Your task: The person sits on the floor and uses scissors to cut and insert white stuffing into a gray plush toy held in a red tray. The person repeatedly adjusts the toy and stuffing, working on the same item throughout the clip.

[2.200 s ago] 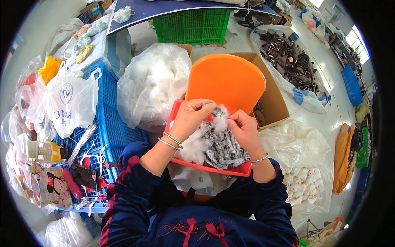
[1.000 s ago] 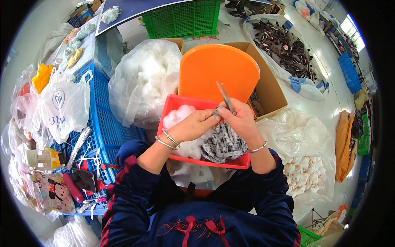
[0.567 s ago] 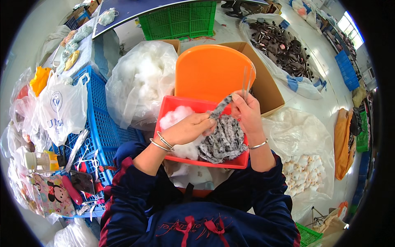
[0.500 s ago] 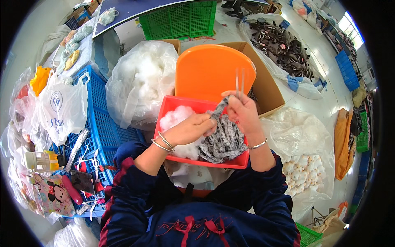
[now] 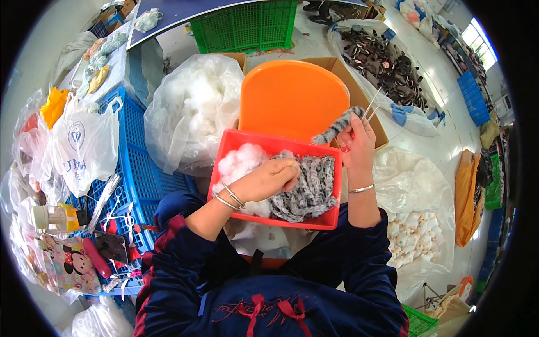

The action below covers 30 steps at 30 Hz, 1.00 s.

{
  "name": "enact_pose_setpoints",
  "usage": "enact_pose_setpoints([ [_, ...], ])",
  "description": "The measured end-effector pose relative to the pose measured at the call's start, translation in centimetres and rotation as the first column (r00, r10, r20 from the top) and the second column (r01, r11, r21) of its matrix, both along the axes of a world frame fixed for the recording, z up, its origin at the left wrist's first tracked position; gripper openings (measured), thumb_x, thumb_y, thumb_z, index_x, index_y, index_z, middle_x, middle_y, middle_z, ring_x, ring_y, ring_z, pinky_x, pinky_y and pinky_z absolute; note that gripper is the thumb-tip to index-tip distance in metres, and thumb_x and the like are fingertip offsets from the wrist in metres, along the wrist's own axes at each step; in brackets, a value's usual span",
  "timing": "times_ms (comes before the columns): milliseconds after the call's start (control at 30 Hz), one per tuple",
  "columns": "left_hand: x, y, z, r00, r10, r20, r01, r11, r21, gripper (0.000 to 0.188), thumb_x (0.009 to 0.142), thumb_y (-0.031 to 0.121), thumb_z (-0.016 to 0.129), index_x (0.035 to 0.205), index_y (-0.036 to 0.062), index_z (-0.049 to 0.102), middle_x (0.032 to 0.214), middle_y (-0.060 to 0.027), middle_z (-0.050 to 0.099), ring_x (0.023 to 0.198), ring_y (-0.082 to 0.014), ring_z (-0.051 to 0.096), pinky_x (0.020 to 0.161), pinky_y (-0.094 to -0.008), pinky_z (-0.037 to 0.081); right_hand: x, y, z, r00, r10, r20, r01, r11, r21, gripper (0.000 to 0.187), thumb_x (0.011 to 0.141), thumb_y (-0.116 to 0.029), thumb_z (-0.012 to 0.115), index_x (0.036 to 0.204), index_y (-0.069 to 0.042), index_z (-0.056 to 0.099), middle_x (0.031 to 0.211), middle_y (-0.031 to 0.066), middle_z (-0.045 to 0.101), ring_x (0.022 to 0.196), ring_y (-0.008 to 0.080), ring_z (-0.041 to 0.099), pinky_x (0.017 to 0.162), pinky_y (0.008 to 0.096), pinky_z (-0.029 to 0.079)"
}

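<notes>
The right hand (image 5: 358,143) had its fingers closed on a grey-and-black striped plush tube (image 5: 338,124) and, in the same grip, slim metal tweezers (image 5: 371,105), their prongs pointing up and outward. The tube stuck out leftward near the upper right corner of the red tray (image 5: 336,219), its far end unsupported. With two things sharing one grip, a slackened finger could have let either slip — perhaps toward the cardboard carton (image 5: 375,119) just beyond.

The left hand (image 5: 275,177) was curled over the tray, between the white fibre stuffing (image 5: 242,162) and a pile of grey plush strips (image 5: 310,191); whether it pinched anything could not be told. Lifting there might have dragged loose fluff onto the strips. The tray seemed to rest on the thighs — a shifted knee could have tipped it, and the bare prongs might have pricked a finger or snagged the pile.
</notes>
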<state>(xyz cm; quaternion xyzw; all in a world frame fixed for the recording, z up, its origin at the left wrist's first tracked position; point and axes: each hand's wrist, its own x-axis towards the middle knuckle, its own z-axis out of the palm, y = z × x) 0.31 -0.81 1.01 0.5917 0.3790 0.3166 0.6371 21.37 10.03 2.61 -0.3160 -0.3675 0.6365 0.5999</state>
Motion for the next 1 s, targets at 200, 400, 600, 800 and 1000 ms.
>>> enact_pose_setpoints([
  [200, 0.7, -0.4, 0.2, 0.939, 0.262, -0.224, -0.205, 0.947, 0.248, 0.045, 0.090, 0.027, 0.065, 0.123, -0.0008, 0.053, 0.110, -0.0129, 0.059, 0.106, -0.0156, 0.056, 0.088, -0.0287, 0.046, -1.2, -2.1, -0.1, 0.990, 0.103, 0.094, -0.097, 0.993, -0.065, 0.019, 0.094, -0.013, 0.060, 0.079, -0.004, 0.054, 0.061, -0.0017, 0.048, 0.045, 0.0045, 0.036, 0.042, 0.0218, 0.029],
  [400, 0.8, 0.7, -0.3, 0.878, 0.416, 0.239, -0.403, 0.909, -0.102, 0.025, 0.091, 0.013, 0.065, 0.111, -0.0013, 0.058, 0.091, -0.0063, 0.067, 0.079, -0.0097, 0.062, 0.071, -0.0227, 0.050, -2.1, -2.8, -0.2, 0.978, 0.177, 0.110, -0.171, 0.983, -0.063, 0.017, 0.093, -0.014, 0.062, 0.080, -0.004, 0.056, 0.061, -0.0031, 0.048, 0.046, 0.0033, 0.036, 0.042, 0.0206, 0.028],
  [600, 0.4, 0.5, 0.4, 0.866, 0.448, 0.221, -0.442, 0.893, -0.080, 0.008, 0.093, 0.007, 0.061, 0.094, -0.0008, 0.063, 0.082, -0.0067, 0.068, 0.070, -0.0094, 0.062, 0.065, -0.0225, 0.051, -1.4, -2.4, -0.2, 0.964, 0.162, 0.213, -0.154, 0.987, -0.053, 0.011, 0.092, -0.015, 0.064, 0.088, -0.005, 0.060, 0.063, -0.0045, 0.049, 0.047, 0.0023, 0.037, 0.042, 0.0192, 0.027],
  [800, -0.6, 0.7, 0.1, 0.826, 0.496, 0.269, -0.499, 0.865, -0.061, 0.010, 0.094, 0.008, 0.060, 0.096, -0.0008, 0.064, 0.082, -0.0065, 0.068, 0.072, -0.0098, 0.063, 0.067, -0.0228, 0.051, 3.7, 0.9, 0.9, 0.942, -0.210, 0.263, 0.173, 0.972, 0.159, 0.009, 0.093, -0.015, 0.062, 0.094, -0.006, 0.061, 0.064, -0.0033, 0.052, 0.048, 0.0013, 0.038, 0.041, 0.0184, 0.027],
  [1000, -1.0, 1.0, 1.0, 0.809, 0.545, 0.217, -0.542, 0.836, -0.079, 0.014, 0.095, 0.010, 0.059, 0.100, -0.0013, 0.064, 0.081, -0.0058, 0.067, 0.071, -0.0089, 0.062, 0.065, -0.0225, 0.051, 9.1, 4.9, 0.7, 0.562, -0.463, 0.686, 0.342, 0.885, 0.316, 0.027, 0.092, -0.022, 0.063, 0.111, -0.003, 0.063, 0.075, 0.0006, 0.062, 0.052, 0.0027, 0.043, 0.046, 0.0197, 0.033],
])
